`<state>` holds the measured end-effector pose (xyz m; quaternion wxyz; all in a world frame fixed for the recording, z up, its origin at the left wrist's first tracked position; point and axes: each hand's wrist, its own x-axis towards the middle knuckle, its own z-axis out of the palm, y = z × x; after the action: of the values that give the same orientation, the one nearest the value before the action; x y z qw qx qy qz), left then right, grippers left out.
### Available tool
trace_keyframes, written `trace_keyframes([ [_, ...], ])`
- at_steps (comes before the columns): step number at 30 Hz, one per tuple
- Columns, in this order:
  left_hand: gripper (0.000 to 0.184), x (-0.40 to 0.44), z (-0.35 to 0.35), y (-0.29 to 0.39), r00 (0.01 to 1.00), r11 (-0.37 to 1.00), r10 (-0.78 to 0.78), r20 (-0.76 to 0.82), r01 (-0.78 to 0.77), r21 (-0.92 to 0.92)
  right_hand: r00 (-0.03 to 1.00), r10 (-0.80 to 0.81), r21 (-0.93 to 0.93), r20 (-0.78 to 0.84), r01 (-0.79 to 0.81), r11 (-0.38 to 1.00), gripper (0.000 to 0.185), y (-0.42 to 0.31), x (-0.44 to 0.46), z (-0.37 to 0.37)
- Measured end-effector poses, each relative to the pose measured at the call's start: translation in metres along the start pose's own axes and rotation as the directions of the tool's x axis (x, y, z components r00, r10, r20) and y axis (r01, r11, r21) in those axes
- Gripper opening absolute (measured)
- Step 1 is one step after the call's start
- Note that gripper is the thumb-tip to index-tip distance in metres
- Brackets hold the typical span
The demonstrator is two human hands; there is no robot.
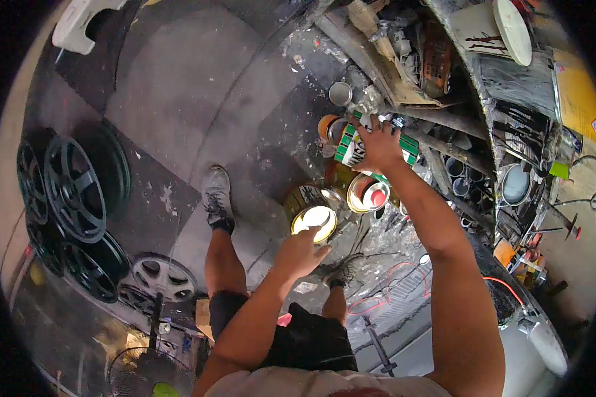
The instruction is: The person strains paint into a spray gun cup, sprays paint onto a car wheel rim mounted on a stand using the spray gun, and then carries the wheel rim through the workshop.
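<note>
My right hand [379,147] lies over a green and white rectangular can [346,148], its fingers spread across the can's side and top. Below it, my left hand [302,253] is at a round tin with a bright, pale top [322,223]; the index finger reaches the tin's near edge, and whether it holds anything is hard to make out. Between the hands stands another round tin with a red cap [377,197]. An orange-brown container [326,127] sits just left of the green can.
Several wheels [76,188] stand at the left, above a fan [149,374]. A cluttered shelf with wood pieces [404,79], a white bucket [512,33] and cups [515,184] runs along the right. An empty cup [340,94] stands on the floor, and a red cable [391,271] lies near my foot.
</note>
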<state>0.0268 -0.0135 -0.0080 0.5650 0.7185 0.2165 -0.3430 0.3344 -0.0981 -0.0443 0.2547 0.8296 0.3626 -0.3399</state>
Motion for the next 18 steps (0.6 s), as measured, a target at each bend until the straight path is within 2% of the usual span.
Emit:
trace_keyframes([
  [1,0.062,-0.002,-0.002,0.000,1.000,1.000,-0.024,0.019,0.024,-0.009,1.000,0.005,0.009,0.006,-0.005,1.000,0.133,0.000,0.000,-0.001],
  [5,0.059,-0.005,0.007,-0.016,0.986,0.991,0.116,-0.116,-0.108,0.074,1.000,0.020,0.008,0.010,-0.020,1.000,0.133,-0.002,0.000,-0.002],
  [9,0.059,-0.009,0.002,-0.019,0.983,0.992,0.116,-0.142,-0.108,0.058,1.000,0.024,0.002,0.021,-0.024,1.000,0.133,-0.009,0.003,-0.003],
  [11,0.058,-0.007,0.000,-0.019,0.976,0.989,0.140,-0.167,-0.129,0.074,0.991,0.057,-0.003,0.120,-0.057,0.998,0.137,-0.012,0.004,-0.012],
  [17,0.059,-0.010,-0.017,-0.009,0.996,0.999,0.042,-0.081,-0.043,-0.011,0.995,0.058,-0.018,0.084,-0.056,0.998,0.139,-0.014,0.005,-0.004],
  [18,0.059,-0.010,-0.016,-0.011,0.990,0.997,0.072,-0.122,-0.076,-0.027,0.996,0.058,-0.022,0.062,-0.057,0.998,0.137,-0.013,0.005,-0.002],
])
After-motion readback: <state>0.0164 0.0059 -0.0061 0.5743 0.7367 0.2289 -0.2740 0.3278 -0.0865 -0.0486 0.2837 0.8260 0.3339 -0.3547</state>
